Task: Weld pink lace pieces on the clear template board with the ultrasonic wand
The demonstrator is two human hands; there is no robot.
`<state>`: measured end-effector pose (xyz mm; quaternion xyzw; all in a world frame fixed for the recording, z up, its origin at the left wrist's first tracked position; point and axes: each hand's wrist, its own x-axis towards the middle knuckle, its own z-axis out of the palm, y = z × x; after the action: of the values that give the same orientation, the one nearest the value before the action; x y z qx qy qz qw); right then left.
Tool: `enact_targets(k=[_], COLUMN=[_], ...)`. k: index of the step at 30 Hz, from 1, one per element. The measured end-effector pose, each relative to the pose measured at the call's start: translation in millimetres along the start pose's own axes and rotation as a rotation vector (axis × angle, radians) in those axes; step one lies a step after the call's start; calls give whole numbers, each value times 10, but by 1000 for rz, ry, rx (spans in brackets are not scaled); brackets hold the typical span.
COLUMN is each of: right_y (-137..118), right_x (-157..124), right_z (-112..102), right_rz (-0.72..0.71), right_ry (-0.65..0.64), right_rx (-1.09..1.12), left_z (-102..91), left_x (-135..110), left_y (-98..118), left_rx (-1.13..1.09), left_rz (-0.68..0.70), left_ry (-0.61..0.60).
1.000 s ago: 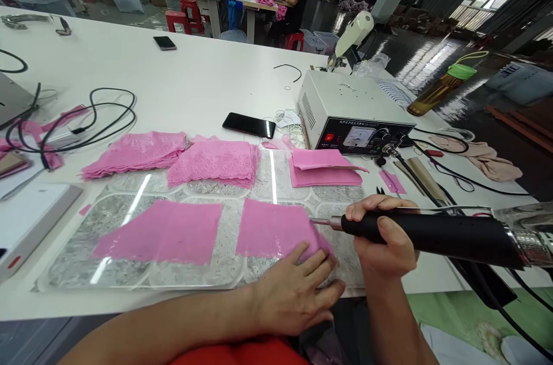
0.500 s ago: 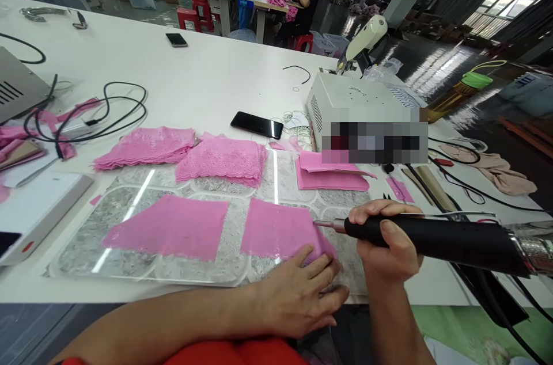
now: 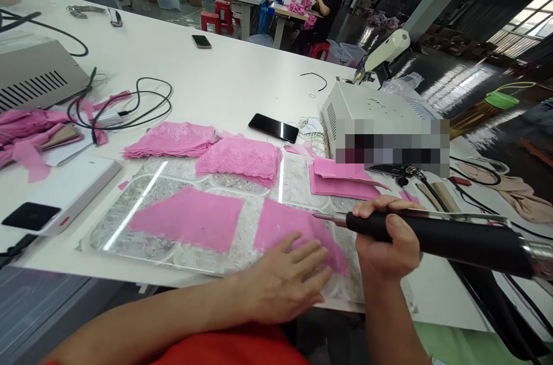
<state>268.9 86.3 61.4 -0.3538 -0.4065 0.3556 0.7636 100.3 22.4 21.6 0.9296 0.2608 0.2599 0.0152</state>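
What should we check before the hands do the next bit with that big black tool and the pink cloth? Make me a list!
1. Right hand holding the black tool: ok, fingers wrapped around it.
2. Left hand over the nearer pink piece: ok, fingers spread; how hard it presses, cannot tell.
3. Left hand clear of the metal tip: ok, a gap shows.
4. Metal tip touching the cloth: cannot tell; it points over it.
5. Other pink piece out of the way: ok, apart on the left.
6. Grey box switched on: cannot tell; its front is blurred.
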Motion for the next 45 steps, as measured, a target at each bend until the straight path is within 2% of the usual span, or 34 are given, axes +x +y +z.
enact_targets(k=[4,7,11,23,37,45], right_y=[81,114,133,170,99,150], right_x=[-33,-35,-31,-25,15,-11], right_z=[128,153,153,123,171,160], right_rz=[13,4,-10,-58,-73,-47], right_ry=[-30,-40,-33,-81,-60,-63], right_rx=[1,-4,-26,-84,-114,-104], left_z=[-104,-160,-181,-155,-164,-170], left_x=[-301,-478,-585,-611,-631,-623], left_y=[-143,-195,-183,-182,-190,-187], left_rx=[78,132,134,105,78,71], left_rz=[-194,-244,-271,-295,-301,-303], left_ry=[59,82,112,124,161,163])
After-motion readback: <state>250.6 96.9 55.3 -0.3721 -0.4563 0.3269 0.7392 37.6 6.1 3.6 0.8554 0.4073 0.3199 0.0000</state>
